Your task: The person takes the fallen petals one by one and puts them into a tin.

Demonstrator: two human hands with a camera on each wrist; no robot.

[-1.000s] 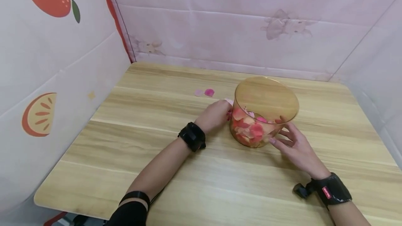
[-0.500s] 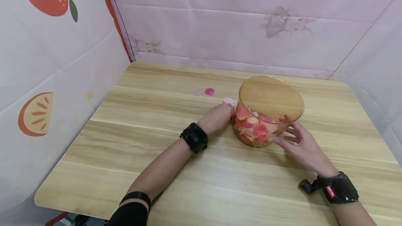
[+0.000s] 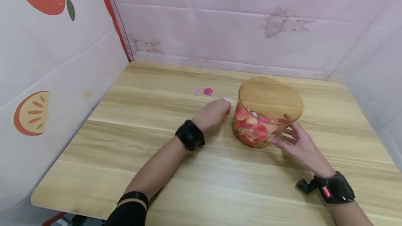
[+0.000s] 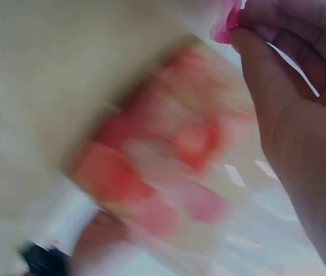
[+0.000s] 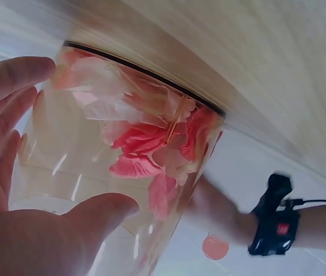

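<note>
- Clear amber tub (image 3: 270,109) stands on the wooden table (image 3: 176,177), toward its far right corner, pink and red petals (image 3: 255,128) piled inside.
- Right hand (image 3: 298,145) rests against the tub's near right wall, fingers spread and relaxed.
- Left hand (image 3: 214,113) sits just left of the tub, fingers curled over a pale pink petal (image 3: 228,100); whether they pinch it, can't tell.
- Two loose petals (image 3: 203,91) lie further back, near the far edge.

jar (image 3: 270,112) on table (image 3: 157,170) | petals (image 3: 255,128) in jar | loose petals (image 3: 203,91) left-behind jar
</note>
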